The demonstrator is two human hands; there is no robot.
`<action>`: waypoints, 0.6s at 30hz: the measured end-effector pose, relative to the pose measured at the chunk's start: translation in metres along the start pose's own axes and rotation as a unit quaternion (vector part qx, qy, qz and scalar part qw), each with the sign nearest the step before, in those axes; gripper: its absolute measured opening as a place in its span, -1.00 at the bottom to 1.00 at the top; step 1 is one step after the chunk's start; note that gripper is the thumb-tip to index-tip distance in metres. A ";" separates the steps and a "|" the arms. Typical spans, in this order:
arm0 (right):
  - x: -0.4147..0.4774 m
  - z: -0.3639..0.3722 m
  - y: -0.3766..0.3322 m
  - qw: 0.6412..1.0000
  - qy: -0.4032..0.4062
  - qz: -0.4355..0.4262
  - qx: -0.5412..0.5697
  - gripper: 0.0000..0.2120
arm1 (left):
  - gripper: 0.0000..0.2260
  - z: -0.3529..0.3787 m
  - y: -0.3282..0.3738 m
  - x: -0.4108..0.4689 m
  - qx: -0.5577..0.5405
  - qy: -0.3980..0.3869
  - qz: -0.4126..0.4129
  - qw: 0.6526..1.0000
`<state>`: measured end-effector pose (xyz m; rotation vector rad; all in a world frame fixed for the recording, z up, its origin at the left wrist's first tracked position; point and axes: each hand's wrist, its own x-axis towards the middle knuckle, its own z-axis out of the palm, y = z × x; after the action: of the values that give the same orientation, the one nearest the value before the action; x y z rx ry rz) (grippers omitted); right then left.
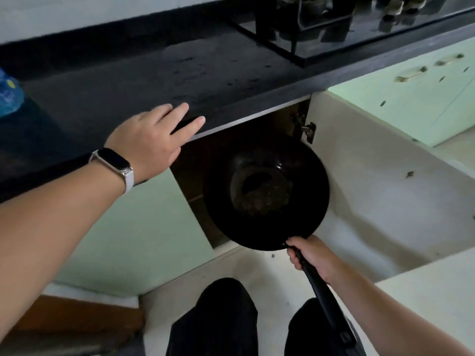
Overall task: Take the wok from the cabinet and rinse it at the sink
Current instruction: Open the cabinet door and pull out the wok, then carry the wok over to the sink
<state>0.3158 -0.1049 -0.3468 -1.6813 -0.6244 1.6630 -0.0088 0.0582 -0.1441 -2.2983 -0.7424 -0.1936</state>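
A black wok (pixel 267 196) with a worn, rust-brown bottom hangs in front of the open cabinet (pixel 239 140) under the counter. My right hand (pixel 312 256) grips its long black handle (pixel 323 296) close to the rim. The wok's rim is partly out past the cabinet opening. My left hand (pixel 154 140), with a watch on the wrist, rests flat with straight fingers on the front edge of the dark countertop (pixel 128 80), above and left of the wok. The sink is out of view.
The cabinet door (pixel 380 191) stands swung open to the right of the wok. A gas stove (pixel 334 29) sits on the counter at the back right. A blue plastic bag (pixel 9 93) lies at the far left. My knees are below, over the pale floor.
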 end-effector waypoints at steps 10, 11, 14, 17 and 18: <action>-0.138 -0.007 -0.026 0.992 0.003 0.121 -0.023 -0.82 | -0.33 -0.037 0.003 0.010 -0.153 -0.156 -0.092 0.971; -0.153 -0.006 -0.029 0.992 0.005 0.126 -0.026 -0.82 | -0.31 -0.042 0.002 0.012 -0.164 -0.185 -0.100 0.964; -0.195 -0.006 -0.044 0.989 0.012 0.142 -0.032 -0.81 | -0.28 -0.061 0.004 0.017 -0.189 -0.255 -0.114 0.941; -0.236 -0.005 -0.064 0.988 0.015 0.148 -0.036 -0.83 | -0.33 -0.086 0.008 0.020 -0.238 -0.311 -0.104 0.914; -0.249 -0.005 -0.071 0.988 0.015 0.148 -0.034 -0.84 | -0.36 -0.096 0.009 0.021 -0.261 -0.327 -0.113 0.901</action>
<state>0.3132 -0.2446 -0.1288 -1.9193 -0.4358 1.8323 0.0203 -0.0019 -0.0715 -2.8081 -1.4427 0.3442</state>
